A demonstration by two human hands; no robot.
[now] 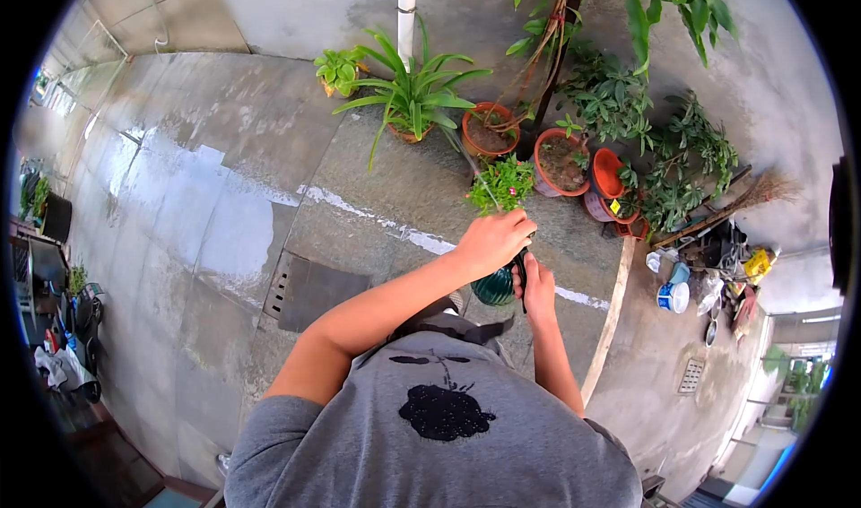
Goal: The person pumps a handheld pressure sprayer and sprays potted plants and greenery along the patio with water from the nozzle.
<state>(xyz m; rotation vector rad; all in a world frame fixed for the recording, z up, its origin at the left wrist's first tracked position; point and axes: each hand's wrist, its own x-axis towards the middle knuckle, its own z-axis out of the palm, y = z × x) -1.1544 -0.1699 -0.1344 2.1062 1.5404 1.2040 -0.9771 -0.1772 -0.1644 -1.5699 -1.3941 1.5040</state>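
Note:
A dark green ribbed bottle (493, 286) with a black top and handle, seemingly a sprayer, is held in front of the body. My left hand (498, 240) is closed over its top, hiding that part. Below and to the right, my right hand (535, 288) wraps round the black handle. A thin pale line, spout or water, runs from my left hand up past a small plant with pink flowers (509, 183). Beyond it are a long-leaved plant (417, 95) and a terracotta pot with soil (491, 130).
More pots, including an orange-red one (608, 173), line the wall at the right. A twig broom (762, 191), a white and blue bucket (673, 296) and bags lie further right. A dark floor cover (318, 293) and wet paving (220, 221) are at the left.

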